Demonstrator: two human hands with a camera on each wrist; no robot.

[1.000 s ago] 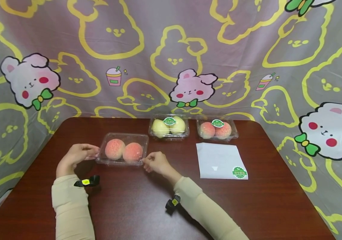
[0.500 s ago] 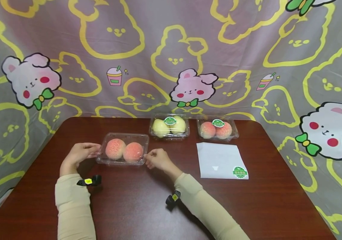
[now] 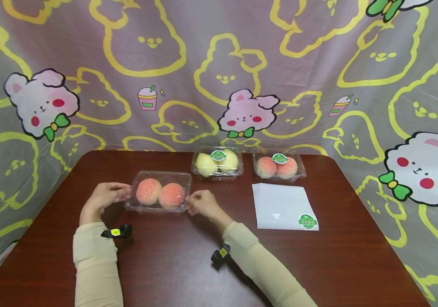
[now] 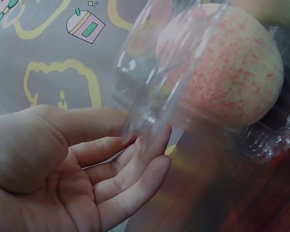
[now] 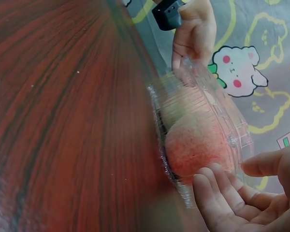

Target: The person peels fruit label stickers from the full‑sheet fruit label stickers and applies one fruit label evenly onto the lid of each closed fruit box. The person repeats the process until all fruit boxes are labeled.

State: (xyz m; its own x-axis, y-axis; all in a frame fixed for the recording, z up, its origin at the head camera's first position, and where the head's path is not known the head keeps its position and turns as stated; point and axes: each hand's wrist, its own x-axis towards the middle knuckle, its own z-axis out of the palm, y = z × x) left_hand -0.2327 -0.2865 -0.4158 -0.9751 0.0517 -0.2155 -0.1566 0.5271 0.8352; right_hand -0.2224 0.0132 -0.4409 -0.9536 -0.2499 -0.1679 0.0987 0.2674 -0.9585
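A clear plastic clamshell box [image 3: 158,209] with two pink-red peaches [image 3: 149,191] inside is at the left of the table. My left hand [image 3: 105,198] holds its left end, thumb and fingertips at the plastic edge. In the left wrist view, the thumb [image 4: 94,121] and fingers meet that end wall, with one peach [image 4: 232,67] behind it. My right hand [image 3: 205,204] grips the opposite end near the front corner. The right wrist view has the right thumb [image 5: 261,164] at the lid side and the other fingers curled beside the nearer peach [image 5: 195,145].
At the back stand a closed box of yellow-green fruit [image 3: 217,163] and another box of peaches [image 3: 279,165], both with green labels. In front of them lies a white sheet [image 3: 282,207] with one green sticker [image 3: 308,221]. A patterned curtain [image 3: 188,51] encloses the table [image 3: 172,260].
My left hand and sleeve have shifted slightly right. The right fingers have moved a little up and right along the box's end. The box stays almost in place.
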